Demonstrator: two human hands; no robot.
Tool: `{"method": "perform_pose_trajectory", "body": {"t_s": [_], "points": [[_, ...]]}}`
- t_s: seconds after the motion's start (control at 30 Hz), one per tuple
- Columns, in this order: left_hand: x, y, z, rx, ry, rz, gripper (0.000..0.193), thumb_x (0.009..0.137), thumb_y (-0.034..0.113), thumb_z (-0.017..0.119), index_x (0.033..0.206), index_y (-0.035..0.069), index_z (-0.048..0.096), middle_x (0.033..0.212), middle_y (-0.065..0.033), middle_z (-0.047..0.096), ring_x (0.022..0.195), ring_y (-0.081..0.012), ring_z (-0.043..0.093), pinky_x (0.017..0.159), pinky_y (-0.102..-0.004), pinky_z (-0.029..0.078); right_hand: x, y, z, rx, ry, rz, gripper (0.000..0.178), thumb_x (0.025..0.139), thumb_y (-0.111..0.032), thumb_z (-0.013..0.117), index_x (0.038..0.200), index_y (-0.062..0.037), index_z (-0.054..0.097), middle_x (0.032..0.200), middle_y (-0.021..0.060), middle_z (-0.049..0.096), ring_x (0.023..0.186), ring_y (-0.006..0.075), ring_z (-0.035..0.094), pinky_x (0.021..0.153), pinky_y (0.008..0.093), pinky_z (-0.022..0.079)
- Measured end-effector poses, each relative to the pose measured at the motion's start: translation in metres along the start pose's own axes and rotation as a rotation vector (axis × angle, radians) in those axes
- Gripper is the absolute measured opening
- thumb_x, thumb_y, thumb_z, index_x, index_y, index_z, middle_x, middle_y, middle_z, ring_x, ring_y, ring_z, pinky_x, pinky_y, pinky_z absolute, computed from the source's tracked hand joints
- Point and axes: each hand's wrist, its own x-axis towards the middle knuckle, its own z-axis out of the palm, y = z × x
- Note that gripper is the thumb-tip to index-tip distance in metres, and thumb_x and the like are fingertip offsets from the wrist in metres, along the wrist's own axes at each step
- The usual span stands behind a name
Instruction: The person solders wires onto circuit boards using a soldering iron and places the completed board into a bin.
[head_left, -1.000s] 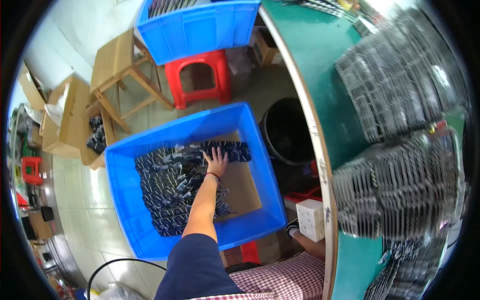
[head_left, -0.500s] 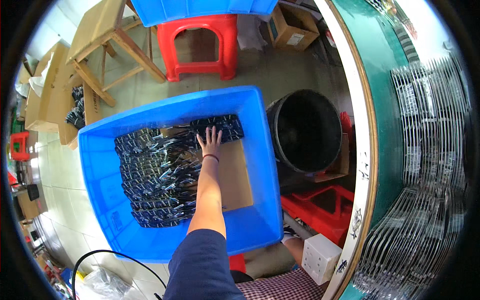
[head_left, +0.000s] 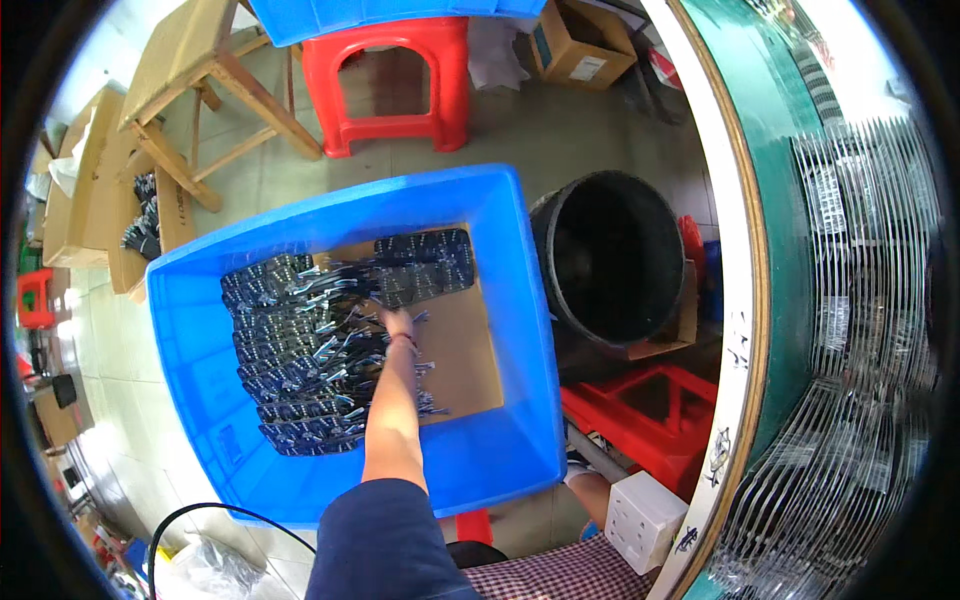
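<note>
My left hand (head_left: 398,323) is inside a blue plastic bin (head_left: 350,205), with a dark band at its wrist. It is at the near edge of a dark flat panel (head_left: 412,284) dotted with small pale spots. Motion blurs the fingers, so whether they hold it is unclear. Another dark panel (head_left: 425,244) lies just beyond, partly overlapped. Overlapping rows of similar panels (head_left: 290,360) fill the bin's left side, their thin pale wire-like ends pointing right. Brown cardboard (head_left: 465,350) lines the bin floor. My right hand is out of view.
A black bucket (head_left: 615,260) stands right of the bin, with a red plastic stool (head_left: 650,420) nearer. A green-topped table (head_left: 775,330) holding racked metal wire pieces (head_left: 870,250) runs along the right. Beyond the bin are another red stool (head_left: 385,130) and a wooden stool (head_left: 225,80).
My left hand was spread flat on the far panels; it has drawn nearer and the fingers have left that spot. The nearer panel's surface now shows. The view has shifted slightly.
</note>
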Motion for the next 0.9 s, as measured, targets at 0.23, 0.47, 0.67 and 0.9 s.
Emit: {"method": "perform_pose_trajectory", "body": {"t_s": [0.23,0.47,0.67,0.9], "points": [[0.052,0.044,-0.03,-0.671,-0.453,-0.858,0.017,0.086,0.02,0.058,0.092,0.007,0.067,0.086,-0.01,0.068,0.086,-0.0299,0.064,0.076,-0.049,0.05,-0.01,0.002,0.005,-0.008,0.025,-0.007,0.03,0.091,-0.017,0.058,0.117,-0.0025,0.06,0.104,0.0125,0.063,0.086,0.0245,0.064,0.066,0.036,0.055],[0.021,0.016,0.0,-0.551,-0.237,-0.615,0.046,0.085,0.006,0.05,0.13,-0.001,0.052,0.113,-0.0134,0.061,0.098,-0.0267,0.057,0.088,-0.0389,0.046,-0.02,-0.001,0.0,-0.011,0.049,-0.031,0.032,0.09,-0.015,0.06,0.12,-0.0025,0.059,0.108,0.0128,0.063,0.088,0.0245,0.064,0.066,0.0361,0.055],[-0.089,0.06,0.021,-0.563,-0.249,-0.134,0.05,0.084,-0.009,0.042,0.134,-0.003,0.05,0.117,-0.0115,0.062,0.104,-0.0198,0.06,0.094,-0.0308,0.047,-0.043,0.02,-0.02,0.072,0.11,-0.019,0.034,0.089,-0.013,0.061,0.122,-0.0025,0.059,0.111,0.013,0.062,0.089,0.0244,0.065,0.066,0.0362,0.056],[-0.175,0.237,-0.101,-0.91,-0.245,-0.331,0.035,0.085,-0.01,0.041,0.115,0.0,0.056,0.098,-0.0083,0.06,0.087,-0.019,0.06,0.078,-0.0281,0.051,-0.084,0.05,-0.072,0.119,0.25,-0.115,0.037,0.089,-0.012,0.063,0.125,-0.0025,0.058,0.115,0.0132,0.062,0.091,0.0244,0.065,0.066,0.0363,0.056]]}}
